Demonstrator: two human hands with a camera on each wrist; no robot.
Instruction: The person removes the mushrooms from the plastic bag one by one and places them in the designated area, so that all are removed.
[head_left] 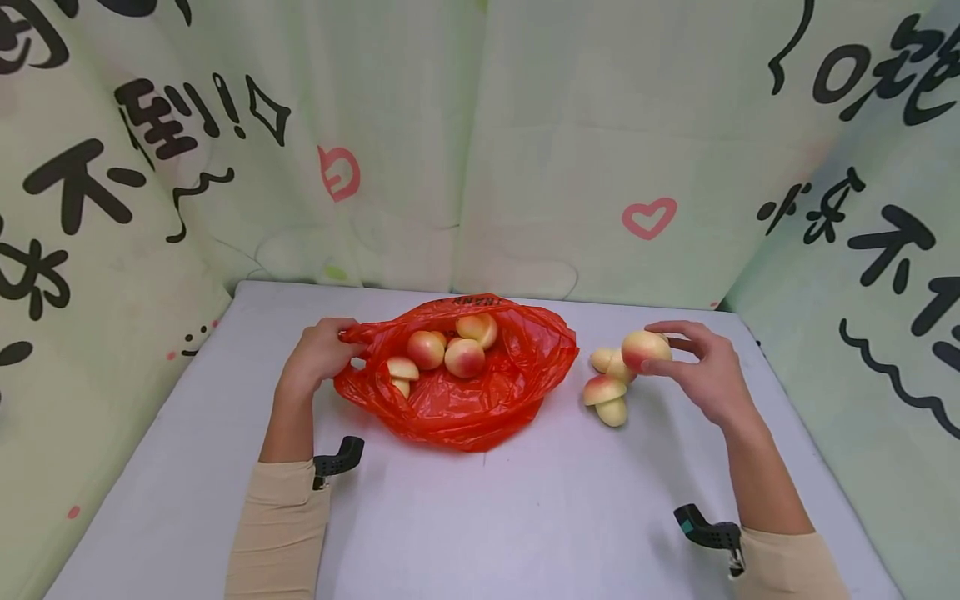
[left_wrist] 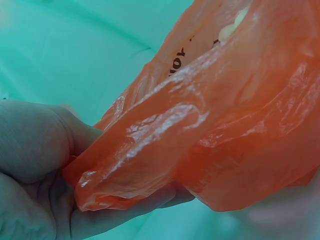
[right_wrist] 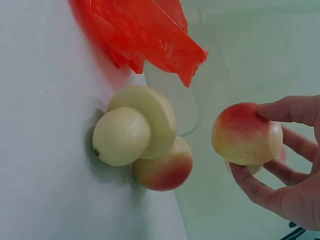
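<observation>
My left hand [head_left: 321, 357] grips the left edge of a red plastic bag [head_left: 450, 423], its thumb and fingers pinching the film [left_wrist: 125, 170] in the left wrist view. The bag's mouth gapes, and several toy mushrooms [head_left: 465, 358] with red-and-yellow caps lie inside. To the right of the bag, my right hand [head_left: 708, 371] holds a mushroom [right_wrist: 245, 132] by its cap between thumb and fingers. This one is above the table, its pale stem mostly hidden behind the cap. Just below and left of that hand, another mushroom [head_left: 606, 400] lies beside a partly covered one [head_left: 604, 360].
The white table [head_left: 525, 525] reaches back to a pale green curtain [head_left: 555, 167] with black lettering and pink hearts. Curtain also hangs along both sides. A black camera mount sits on each wrist, the left mount [head_left: 341, 457] close to the bag's near side.
</observation>
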